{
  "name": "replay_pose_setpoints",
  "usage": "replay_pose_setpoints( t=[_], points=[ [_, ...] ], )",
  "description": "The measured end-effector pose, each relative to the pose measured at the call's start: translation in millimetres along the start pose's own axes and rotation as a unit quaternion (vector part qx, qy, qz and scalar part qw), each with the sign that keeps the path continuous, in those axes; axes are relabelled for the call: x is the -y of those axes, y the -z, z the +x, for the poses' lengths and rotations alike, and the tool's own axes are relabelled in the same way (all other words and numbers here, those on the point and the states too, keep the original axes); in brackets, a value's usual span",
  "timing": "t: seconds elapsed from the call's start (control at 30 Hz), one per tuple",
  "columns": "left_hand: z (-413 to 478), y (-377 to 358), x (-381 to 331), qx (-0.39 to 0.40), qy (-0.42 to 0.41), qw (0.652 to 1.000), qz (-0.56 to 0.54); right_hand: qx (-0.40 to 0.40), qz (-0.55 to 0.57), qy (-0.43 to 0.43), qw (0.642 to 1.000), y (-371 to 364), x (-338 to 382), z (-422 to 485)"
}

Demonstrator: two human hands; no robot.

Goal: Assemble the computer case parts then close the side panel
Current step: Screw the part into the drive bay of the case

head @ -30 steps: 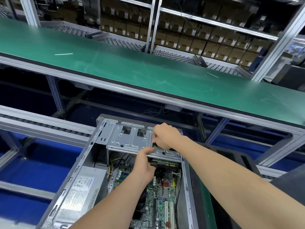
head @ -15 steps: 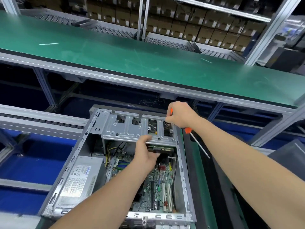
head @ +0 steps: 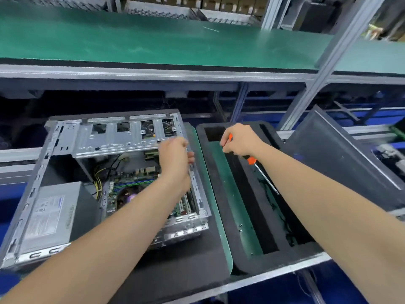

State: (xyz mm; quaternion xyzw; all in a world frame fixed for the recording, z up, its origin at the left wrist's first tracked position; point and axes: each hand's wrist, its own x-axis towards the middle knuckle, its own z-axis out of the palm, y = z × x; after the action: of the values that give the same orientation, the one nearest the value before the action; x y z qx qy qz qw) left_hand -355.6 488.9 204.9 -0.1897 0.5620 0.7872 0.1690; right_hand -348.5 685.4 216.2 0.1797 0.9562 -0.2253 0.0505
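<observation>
Computer case [head: 198,194] is lying on its side on the black mat, open face up. The drive cage [head: 114,141] is at the far end, the power supply [head: 50,213] is near-left, and the motherboard [head: 135,174] is exposed in the middle.

Left hand [head: 175,159] is wrapped over the case's right rim just below the cage, with the fingers curled over the outside of the wall. Right hand [head: 241,141] is clenched round the screwdriver [head: 252,160], orange handle up and shaft pointing down toward the foam tray [head: 274,263] beside the case. The tip isn't touching anything that I can see.

The dark grey sheet leaning at far right looks like the side panel [head: 341,154]. It's well apart from the case and not fitted yet.

Handling, my read:
- The case is stiff sheet steel and heavy at the PSU end, so it'll want to pivot there if dragged.
- Stamped rims can be sharp. Hold the folded rim or the cage frame, as the left hand does, never the board or cables.
- The board is fragile, so keep the driver tip clear of it.
- The panel is probably light and flexy. Take it by both long edges and seat the tabs along the rim before sliding it home.
- There are small screws in the tray's green slot, easy to lose.
</observation>
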Motion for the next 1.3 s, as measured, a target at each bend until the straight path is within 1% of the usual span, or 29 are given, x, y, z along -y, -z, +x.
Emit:
replay_pose_setpoints(
  t=[0.03, 0.1, 0.17, 0.23, 0.3, 0.37, 0.43, 0.47, 0.5, 0.53, 0.57, 0.6, 0.63, 0.67, 0.7, 0.73, 0.77, 0.8, 0.83, 0.87, 0.9, 1.0, 1.07, 1.1, 1.2, 1.3],
  points=[
    [-9, -9, 4, 0.057, -0.015, 0.997, 0.047, 0.009, 0.007, -0.011, 1.0, -4, -10, -3],
    [-23, -27, 15, 0.133, -0.039, 0.979, 0.147, 0.035, 0.009, -0.029, 0.999, -12, -30, -8],
    [-35, -45, 32, 0.18, -0.064, 0.955, 0.226, 0.062, 0.0, -0.044, 0.997, -23, -52, -10],
    [-45, -61, 53, 0.209, -0.081, 0.931, 0.287, 0.094, -0.017, -0.05, 0.994, -35, -73, -10],
    [-50, -77, 76, 0.206, -0.077, 0.918, 0.33, 0.142, -0.024, -0.061, 0.988, -47, -92, -12],
    [-48, -89, 100, 0.18, -0.067, 0.92, 0.342, 0.192, -0.007, -0.063, 0.979, -59, -110, -15],
    [-39, -93, 126, 0.148, -0.072, 0.922, 0.35, 0.225, 0.035, -0.058, 0.972, -70, -129, -18],
    [-34, -89, 139, 0.132, -0.089, 0.912, 0.378, 0.241, 0.051, -0.052, 0.968, -74, -137, -20],
    [-28, -83, 152, 0.117, -0.116, 0.892, 0.422, 0.259, 0.061, -0.046, 0.963, -77, -144, -22],
    [-22, -76, 165, 0.107, -0.146, 0.862, 0.474, 0.275, 0.061, -0.037, 0.959, -79, -149, -23],
    [-15, -69, 177, 0.108, -0.177, 0.823, 0.529, 0.284, 0.058, -0.026, 0.957, -80, -154, -23],
    [-10, -62, 187, 0.123, -0.21, 0.774, 0.585, 0.283, 0.055, -0.015, 0.957, -80, -158, -22],
    [-4, -57, 196, 0.153, -0.247, 0.707, 0.644, 0.278, 0.053, -0.009, 0.959, -80, -161, -19],
    [0, -55, 203, 0.191, -0.278, 0.622, 0.706, 0.269, 0.045, -0.003, 0.962, -80, -164, -16],
    [3, -56, 209, 0.228, -0.295, 0.522, 0.767, 0.259, 0.032, 0.005, 0.965, -79, -166, -13],
    [4, -59, 215, 0.255, -0.296, 0.423, 0.818, 0.25, 0.02, 0.013, 0.968, -78, -169, -12],
    [4, -64, 220, 0.269, -0.28, 0.342, 0.856, 0.243, 0.013, 0.021, 0.97, -76, -172, -11],
    [2, -69, 226, 0.273, -0.261, 0.284, 0.881, 0.239, 0.012, 0.028, 0.971, -76, -175, -11],
    [1, -75, 230, 0.271, -0.245, 0.247, 0.898, 0.234, 0.015, 0.036, 0.972, -76, -179, -12],
    [2, -80, 233, 0.267, -0.233, 0.228, 0.907, 0.227, 0.018, 0.043, 0.973, -76, -183, -13],
    [4, -85, 235, 0.262, -0.223, 0.221, 0.913, 0.223, 0.018, 0.051, 0.973, -77, -186, -13],
    [13, -93, 232, 0.258, -0.201, 0.214, 0.92, 0.222, 0.009, 0.072, 0.972, -80, -192, -14],
    [15, -95, 232, 0.273, -0.188, 0.199, 0.922, 0.216, 0.008, 0.08, 0.973, -81, -195, -14],
    [12, -95, 234, 0.288, -0.181, 0.202, 0.919, 0.213, 0.008, 0.082, 0.974, -81, -196, -14],
    [-1, -91, 258, 0.307, -0.13, 0.26, 0.906, 0.196, 0.001, 0.088, 0.977, -85, -195, -17],
    [-17, -86, 289, 0.287, -0.128, 0.275, 0.909, 0.173, -0.017, 0.098, 0.98, -89, -194, -17]
  ],
)
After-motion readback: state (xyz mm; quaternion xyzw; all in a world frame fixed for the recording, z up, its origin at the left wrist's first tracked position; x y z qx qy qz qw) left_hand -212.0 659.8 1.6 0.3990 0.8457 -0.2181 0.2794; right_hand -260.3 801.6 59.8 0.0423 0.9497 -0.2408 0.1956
